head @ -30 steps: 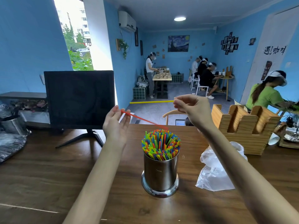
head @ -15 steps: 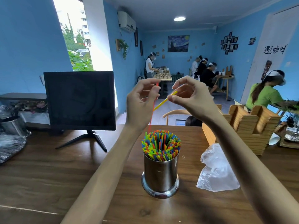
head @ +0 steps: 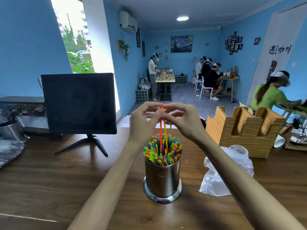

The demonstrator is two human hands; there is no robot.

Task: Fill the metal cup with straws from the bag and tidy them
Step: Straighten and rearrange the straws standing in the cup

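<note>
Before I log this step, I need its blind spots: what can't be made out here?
- Head view: whether the plastic bag still holds straws; crumpled film and the right forearm hide it.
- Depth of the red straw and yellow straw in the metal cup; packed straws hide their lower ends.
- Both elbows: cut off by the bottom edge.

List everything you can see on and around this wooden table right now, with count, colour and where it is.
metal cup: one, silver, table centre, packed with multicoloured straws
orange straw: one, upright over the cup, lower end among the others
yellow straw: one, beside the orange one
plastic bag: one, clear, crumpled right of the cup
monitor: one, black, back left
wooden holder: one, light wood, back right
table: one, dark brown
left hand: grip pinches the straw tops
right hand: grip pinches the straw tops
</note>
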